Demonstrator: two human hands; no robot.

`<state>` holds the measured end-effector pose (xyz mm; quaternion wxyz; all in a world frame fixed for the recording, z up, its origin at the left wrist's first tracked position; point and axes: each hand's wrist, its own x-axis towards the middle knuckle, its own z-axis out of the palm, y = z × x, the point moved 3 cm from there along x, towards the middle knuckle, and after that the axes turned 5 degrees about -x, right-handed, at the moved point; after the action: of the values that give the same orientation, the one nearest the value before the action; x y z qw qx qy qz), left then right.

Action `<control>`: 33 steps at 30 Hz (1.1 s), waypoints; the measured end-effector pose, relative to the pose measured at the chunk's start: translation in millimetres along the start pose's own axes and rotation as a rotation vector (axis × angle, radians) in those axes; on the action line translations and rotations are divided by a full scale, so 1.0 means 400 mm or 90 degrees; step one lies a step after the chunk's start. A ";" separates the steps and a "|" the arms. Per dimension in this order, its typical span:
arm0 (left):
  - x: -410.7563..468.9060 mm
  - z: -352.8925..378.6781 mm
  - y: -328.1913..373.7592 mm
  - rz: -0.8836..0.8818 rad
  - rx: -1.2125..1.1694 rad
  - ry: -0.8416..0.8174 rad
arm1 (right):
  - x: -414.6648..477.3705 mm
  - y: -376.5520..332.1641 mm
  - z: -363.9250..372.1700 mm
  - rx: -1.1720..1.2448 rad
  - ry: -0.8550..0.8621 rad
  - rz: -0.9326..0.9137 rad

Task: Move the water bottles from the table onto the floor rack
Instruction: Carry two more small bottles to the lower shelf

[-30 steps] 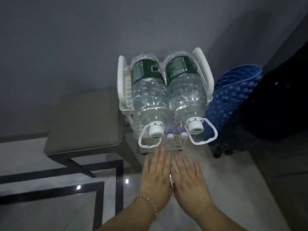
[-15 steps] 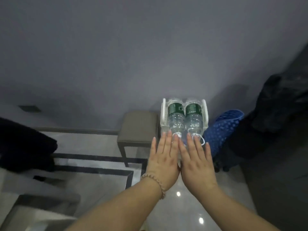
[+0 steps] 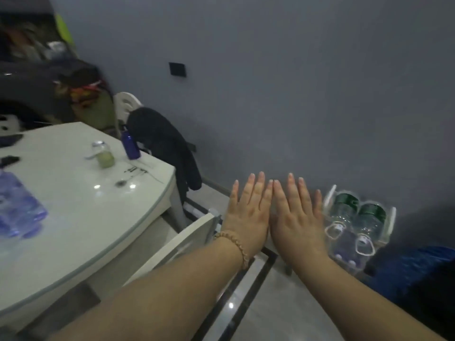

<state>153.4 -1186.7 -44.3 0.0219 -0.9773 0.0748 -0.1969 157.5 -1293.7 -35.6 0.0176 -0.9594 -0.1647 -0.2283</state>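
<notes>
Two large clear water bottles with green labels, one [image 3: 341,212] beside the other [image 3: 369,222], lie side by side on the white floor rack [image 3: 392,222] against the wall at the right. More small bottles show blurred on the rack's lower level. My left hand [image 3: 248,212] and my right hand [image 3: 295,215] are stretched out flat, palms down, side by side and touching, left of the rack. Both hold nothing. A pack of blue-tinted water bottles [image 3: 17,212] lies on the white table [image 3: 81,222] at the far left.
On the table stand a small jar [image 3: 102,155] and a blue bottle [image 3: 130,146]. A chair draped with dark cloth [image 3: 167,148] is behind the table. A white chair back [image 3: 187,239] sits under my left wrist. A blue object [image 3: 418,269] lies right of the rack.
The view has swung left and pulled back: the rack now sits at the right and the table has come into view. My hands stay flat and together, empty.
</notes>
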 end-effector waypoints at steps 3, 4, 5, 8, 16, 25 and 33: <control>-0.087 -0.068 -0.131 -0.039 0.022 0.028 | -0.010 -0.153 -0.043 -0.002 0.029 -0.068; -0.121 -0.090 -0.173 -0.054 0.020 0.037 | -0.014 -0.204 -0.054 0.004 0.038 -0.085; -0.155 -0.111 -0.218 -0.063 0.028 0.046 | -0.016 -0.259 -0.065 0.007 0.038 -0.097; -0.303 -0.175 -0.404 -0.111 0.042 0.039 | -0.029 -0.486 -0.087 0.008 0.034 -0.145; -0.750 -0.326 -0.921 -0.194 0.117 -0.040 | -0.158 -1.172 -0.157 0.114 0.023 -0.210; -0.924 -0.311 -1.240 -0.239 0.086 -0.072 | -0.117 -1.500 -0.105 0.067 -0.034 -0.242; -0.877 -0.161 -1.493 -0.255 0.112 -0.143 | 0.056 -1.662 0.067 0.052 -0.085 -0.268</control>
<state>-109.2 -543.3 -75.8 0.0758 -0.9828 -0.1406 -0.0931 -27.4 -655.3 -77.2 -0.0026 -0.9153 -0.3713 -0.1561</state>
